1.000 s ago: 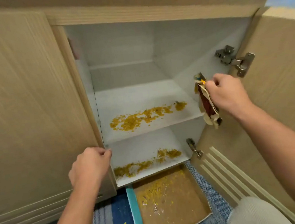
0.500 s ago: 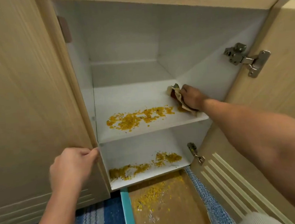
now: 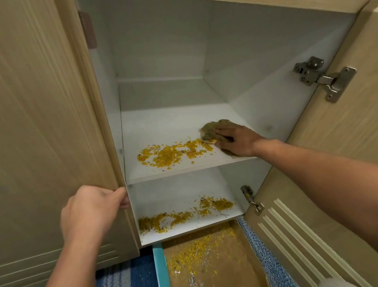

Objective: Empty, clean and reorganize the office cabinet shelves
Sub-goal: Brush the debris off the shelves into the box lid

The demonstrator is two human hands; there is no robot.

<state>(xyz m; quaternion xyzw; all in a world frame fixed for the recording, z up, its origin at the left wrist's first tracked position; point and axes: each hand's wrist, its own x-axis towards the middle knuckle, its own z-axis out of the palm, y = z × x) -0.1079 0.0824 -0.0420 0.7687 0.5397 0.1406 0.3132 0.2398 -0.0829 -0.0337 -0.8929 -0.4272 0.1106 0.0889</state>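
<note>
Right hand (image 3: 235, 140) flat, fingers straight, pressing cloth (image 3: 216, 127) on upper shelf (image 3: 159, 127) beside yellow crumbs (image 3: 173, 152). Left hand (image 3: 91, 211) grips cabinet edge (image 3: 119, 172).

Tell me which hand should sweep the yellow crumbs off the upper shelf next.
Right. The right hand already presses the cloth flat on the upper shelf, beside the crumbs. The left hand grips the cabinet's side panel edge.

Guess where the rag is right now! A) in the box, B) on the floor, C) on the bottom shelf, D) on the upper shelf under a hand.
D: the right hand presses the rag flat on the upper shelf, beside the yellow crumbs.
</note>
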